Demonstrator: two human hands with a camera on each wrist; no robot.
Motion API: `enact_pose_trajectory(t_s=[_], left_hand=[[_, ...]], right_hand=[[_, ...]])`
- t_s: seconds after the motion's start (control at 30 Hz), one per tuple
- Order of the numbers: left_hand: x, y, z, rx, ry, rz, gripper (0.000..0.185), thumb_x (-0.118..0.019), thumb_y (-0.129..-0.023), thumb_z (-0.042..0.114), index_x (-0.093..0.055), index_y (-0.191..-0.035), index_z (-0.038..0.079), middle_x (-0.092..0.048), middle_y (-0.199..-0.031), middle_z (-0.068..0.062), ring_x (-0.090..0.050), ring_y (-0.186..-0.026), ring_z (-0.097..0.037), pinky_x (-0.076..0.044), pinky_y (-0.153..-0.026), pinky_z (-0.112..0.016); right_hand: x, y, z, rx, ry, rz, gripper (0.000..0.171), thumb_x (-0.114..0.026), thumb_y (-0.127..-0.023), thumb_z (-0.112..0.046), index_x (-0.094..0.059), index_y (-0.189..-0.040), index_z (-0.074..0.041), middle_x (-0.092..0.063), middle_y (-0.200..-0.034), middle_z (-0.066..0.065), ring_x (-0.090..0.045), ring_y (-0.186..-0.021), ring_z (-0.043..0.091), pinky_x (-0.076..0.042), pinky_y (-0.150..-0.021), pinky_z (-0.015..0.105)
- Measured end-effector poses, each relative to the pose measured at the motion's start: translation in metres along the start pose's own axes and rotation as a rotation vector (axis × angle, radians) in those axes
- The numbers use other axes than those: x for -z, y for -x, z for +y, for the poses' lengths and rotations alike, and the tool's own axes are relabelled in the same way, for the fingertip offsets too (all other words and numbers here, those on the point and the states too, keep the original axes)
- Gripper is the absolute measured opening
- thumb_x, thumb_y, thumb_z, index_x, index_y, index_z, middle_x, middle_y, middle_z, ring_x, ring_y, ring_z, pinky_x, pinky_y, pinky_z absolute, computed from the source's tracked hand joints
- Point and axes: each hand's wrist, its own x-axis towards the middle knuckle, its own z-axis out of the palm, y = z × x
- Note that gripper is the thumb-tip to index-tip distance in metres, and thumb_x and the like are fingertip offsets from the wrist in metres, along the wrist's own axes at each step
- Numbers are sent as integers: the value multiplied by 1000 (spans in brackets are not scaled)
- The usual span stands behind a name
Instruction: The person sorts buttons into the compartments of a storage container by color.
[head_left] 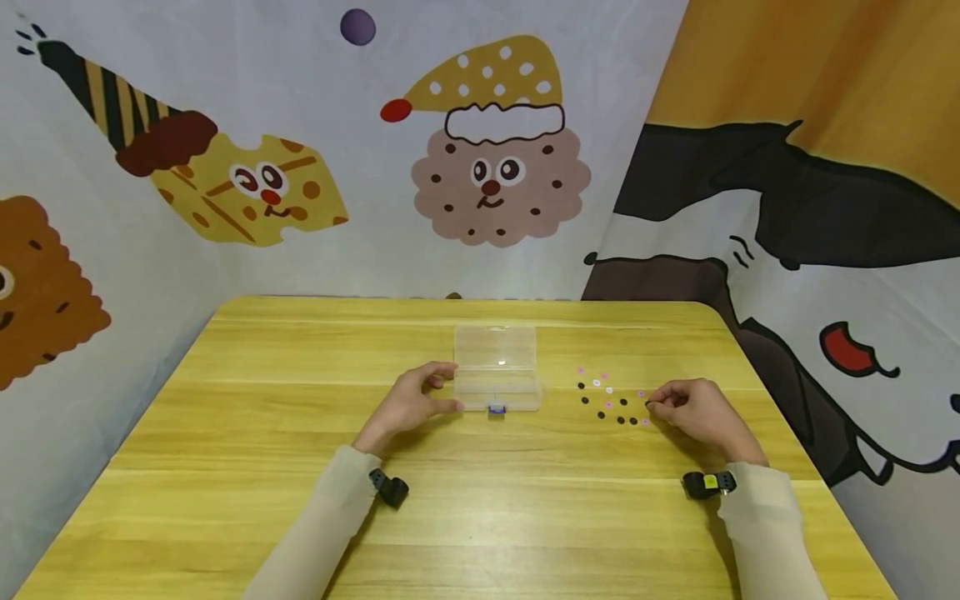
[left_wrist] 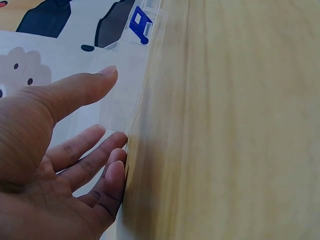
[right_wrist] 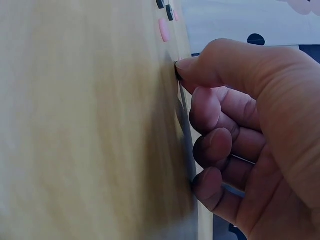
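A clear plastic box (head_left: 497, 382) with a blue latch (head_left: 497, 409) stands on the table, its lid (head_left: 495, 346) raised at the back. My left hand (head_left: 411, 402) rests by the box's left side, thumb near the front corner and fingertips at the wall, fingers loosely bent. Between thumb and index finger, my right hand (head_left: 693, 410) pinches a small black button (right_wrist: 178, 72) low over the table; its other fingers are curled. Just left of that hand lie several loose buttons, among them a black button (head_left: 601, 415), a pink button (right_wrist: 163, 30) and a white button (head_left: 609, 390).
The wooden table (head_left: 480, 517) reaches back to a cloth backdrop (head_left: 300, 275) printed with cartoon figures. The buttons are spread between the box and the right hand. Each wrist carries a black camera, such as the left wrist camera (head_left: 392, 490).
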Motion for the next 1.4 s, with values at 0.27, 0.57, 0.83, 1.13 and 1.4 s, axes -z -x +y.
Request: enact_pose_trajectory(t_s=[0.27,0.57,0.83,1.13,1.4], left_hand=[[1,0,1,12,-8,8,65,-85,-86,22,-58,-144,15,-62,-140,-6,-55,-126,-26,-47,-109,-48],[-3,-3,3,9,-5,1,65,-85,-85,21,-58,-144,15,-62,-140,-6,-55,-125,-27,-47,-110,-47],[-1,-2,2,-14,-25,2,65,-84,-87,21,-57,-145,13,-61,-141,-8,-55,-126,-27,-47,-110,-48],[0,1,0,-17,-19,1,64,-85,-86,22,-58,-144,13,-63,-140,-8,-56,-125,-28,-47,-110,-48],[-1,0,-2,-11,-26,18,63,-85,-86,22,-58,-143,14,-63,-139,-7,-56,-124,-27,-47,-108,-48]], right_hand=[[1,1,0,16,-4,-3,16,-71,-98,-28,-76,-100,-13,-70,-86,2,-59,-73,15,-48,-61,25],[5,4,3,1,-15,26,19,-71,-97,-32,-75,-101,-13,-68,-86,4,-57,-72,16,-48,-58,25],[-1,2,-3,39,-57,99,14,-72,-97,-26,-77,-100,-13,-66,-81,3,-54,-67,14,-45,-54,25],[-8,1,-14,59,-108,134,11,-71,-97,-24,-77,-100,-16,-67,-82,3,-55,-67,15,-47,-56,25],[-13,3,-28,91,-209,127,21,-73,-96,-33,-77,-104,-13,-70,-84,10,-58,-66,16,-48,-54,26]])
